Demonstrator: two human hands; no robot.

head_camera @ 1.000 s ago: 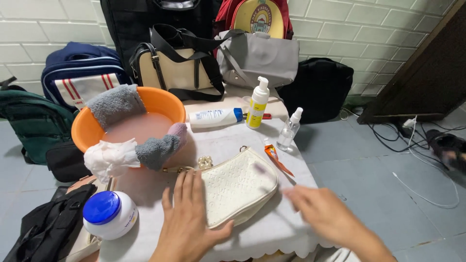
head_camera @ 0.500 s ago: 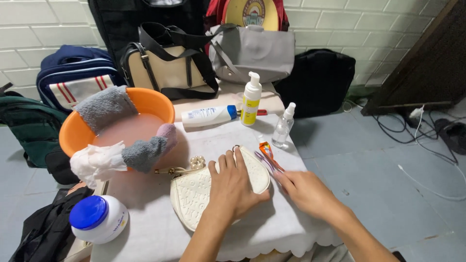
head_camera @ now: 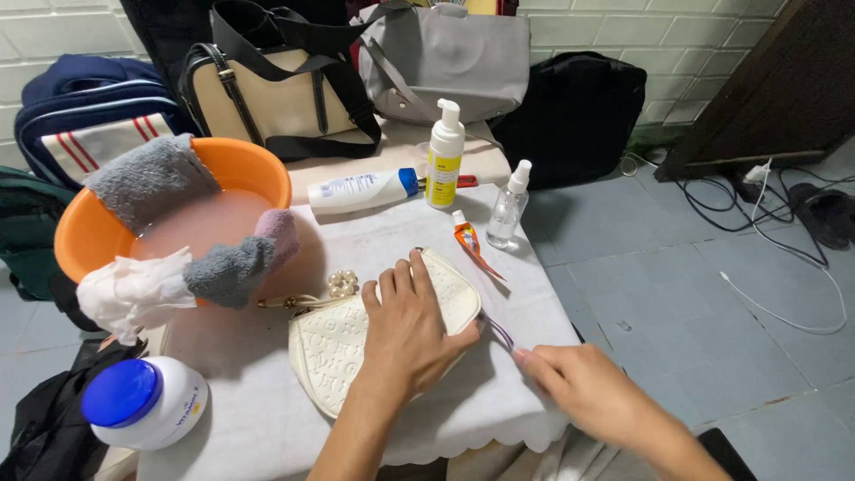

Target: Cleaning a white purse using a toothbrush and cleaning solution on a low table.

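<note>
Centrally, a cream purse [head_camera: 338,343] is pressed flat under the open left hand [head_camera: 410,325]; a thin purple strand [head_camera: 499,331] is pinched by the right hand [head_camera: 583,392], lower right.

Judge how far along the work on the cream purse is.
Done: orange basin holds cloudy water and cloths; bottles stand ready. In hand: left hand presses the cream purse flat; right hand reaches a thin purple handle beside it. Left: purse shows no foam or wetness, so scrubbing looks unstarted.
</note>
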